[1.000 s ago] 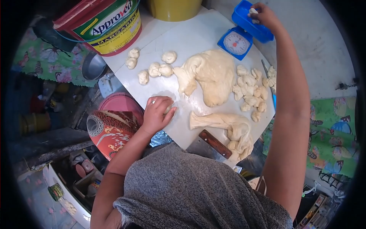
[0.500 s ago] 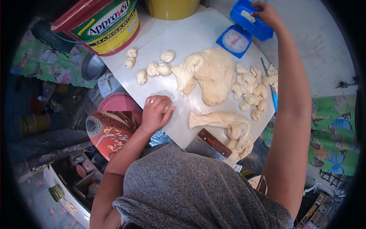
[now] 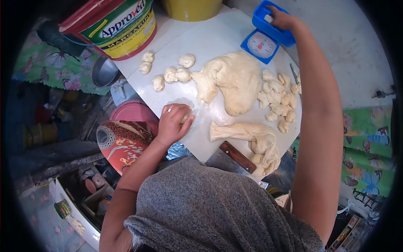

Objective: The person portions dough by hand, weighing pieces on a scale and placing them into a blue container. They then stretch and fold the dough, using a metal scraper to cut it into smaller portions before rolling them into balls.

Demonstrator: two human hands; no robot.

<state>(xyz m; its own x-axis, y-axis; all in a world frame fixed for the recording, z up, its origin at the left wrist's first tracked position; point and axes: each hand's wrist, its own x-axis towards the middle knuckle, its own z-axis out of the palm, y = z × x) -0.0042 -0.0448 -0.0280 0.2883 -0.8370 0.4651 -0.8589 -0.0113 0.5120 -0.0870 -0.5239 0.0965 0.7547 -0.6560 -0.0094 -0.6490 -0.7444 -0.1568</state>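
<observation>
Two hands worked apart: the left hand [image 3: 175, 124] cupped a small dough piece [image 3: 185, 118] on the near tabletop [image 3: 210, 42], while the right hand [image 3: 282, 19] pinched another piece [image 3: 268, 18] on the far blue scale [image 3: 268, 35].

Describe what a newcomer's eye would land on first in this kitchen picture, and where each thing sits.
The big dough mass lies mid-board, with small cut pieces heaped to its right and a few balls to its left. The right hand reaches into the tray of the blue scale at the far corner, while the left hand cups a dough piece on the white board. A red margarine bucket stands at the upper left.
</observation>
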